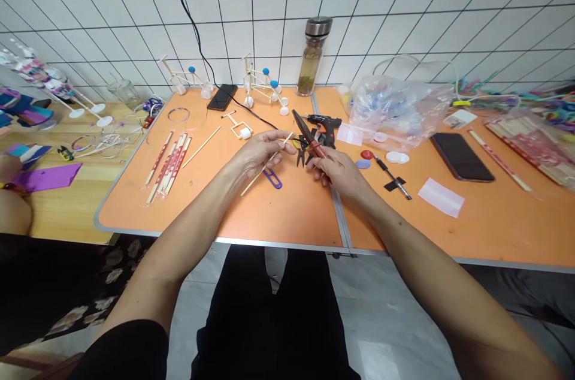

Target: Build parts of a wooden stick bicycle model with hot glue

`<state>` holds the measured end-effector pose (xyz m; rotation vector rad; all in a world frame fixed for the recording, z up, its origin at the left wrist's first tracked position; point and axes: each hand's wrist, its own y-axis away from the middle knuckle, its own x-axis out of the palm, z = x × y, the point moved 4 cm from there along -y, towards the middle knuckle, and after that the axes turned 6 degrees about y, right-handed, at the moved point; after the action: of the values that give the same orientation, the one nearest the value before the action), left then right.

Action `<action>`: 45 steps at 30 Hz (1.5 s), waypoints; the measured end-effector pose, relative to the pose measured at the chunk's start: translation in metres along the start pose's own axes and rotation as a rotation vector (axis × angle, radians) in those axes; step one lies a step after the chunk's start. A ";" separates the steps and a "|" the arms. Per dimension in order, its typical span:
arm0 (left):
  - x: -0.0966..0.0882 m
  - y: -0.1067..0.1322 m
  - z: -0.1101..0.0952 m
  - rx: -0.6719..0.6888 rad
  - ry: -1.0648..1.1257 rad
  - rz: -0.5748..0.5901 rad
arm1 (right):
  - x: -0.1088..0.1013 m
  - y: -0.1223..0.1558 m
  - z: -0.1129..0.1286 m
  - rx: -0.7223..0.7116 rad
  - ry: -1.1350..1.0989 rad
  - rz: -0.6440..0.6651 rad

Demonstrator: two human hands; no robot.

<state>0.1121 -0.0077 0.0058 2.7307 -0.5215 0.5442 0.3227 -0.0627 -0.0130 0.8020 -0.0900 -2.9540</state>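
Two hands meet at the table's centre: the left hand (260,152) pinches a thin wooden stick (256,177) between thumb and fingers, its tip just beside red-handled scissors (317,149) clasped in the right hand (336,173), with a hot glue gun (324,123) just beyond the grip.

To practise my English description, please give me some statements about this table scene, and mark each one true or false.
1. The left hand holds a thin wooden stick. True.
2. The right hand holds a black hot glue gun. False: it holds dark scissors with a red grip; the glue gun lies on the table.
3. A glass bottle with a steel lid stands near the white tiled wall. True.
4. The black smartphone lies on the clear plastic bag. False: it lies apart from the bag, on the orange table.
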 end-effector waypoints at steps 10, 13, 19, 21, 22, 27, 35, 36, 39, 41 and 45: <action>-0.002 0.001 -0.008 0.011 -0.005 -0.017 | -0.016 0.010 0.012 -0.097 0.757 -0.099; -0.004 0.000 -0.008 0.009 0.004 -0.040 | -0.012 0.011 0.009 -0.108 0.843 -0.071; -0.007 -0.001 -0.009 0.016 0.018 -0.070 | -0.010 0.011 0.009 -0.086 0.869 -0.061; -0.008 -0.001 -0.011 0.027 0.032 -0.092 | -0.011 0.012 0.012 -0.093 0.894 -0.057; -0.010 -0.001 -0.012 0.034 0.042 -0.104 | -0.012 0.013 0.012 -0.101 0.905 -0.056; -0.021 -0.007 -0.013 0.041 0.076 -0.173 | -0.014 0.013 0.009 -0.142 0.938 -0.005; -0.028 -0.011 -0.014 0.057 0.113 -0.224 | -0.016 0.013 -0.001 -0.223 0.920 0.079; -0.027 -0.010 -0.015 0.056 0.131 -0.218 | -0.017 0.014 -0.003 -0.226 0.917 0.079; -0.027 -0.007 -0.021 0.066 0.193 -0.232 | -0.018 0.017 -0.007 -0.256 0.902 0.070; -0.029 -0.006 -0.023 0.068 0.237 -0.253 | -0.019 0.020 -0.010 -0.273 0.890 0.067; -0.027 -0.006 -0.022 0.025 0.324 -0.239 | -0.020 0.029 -0.011 -0.265 0.880 0.068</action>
<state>0.0843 0.0137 0.0122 2.6022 -0.1062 0.9080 0.3470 -0.0898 -0.0103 1.8700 0.3090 -2.2143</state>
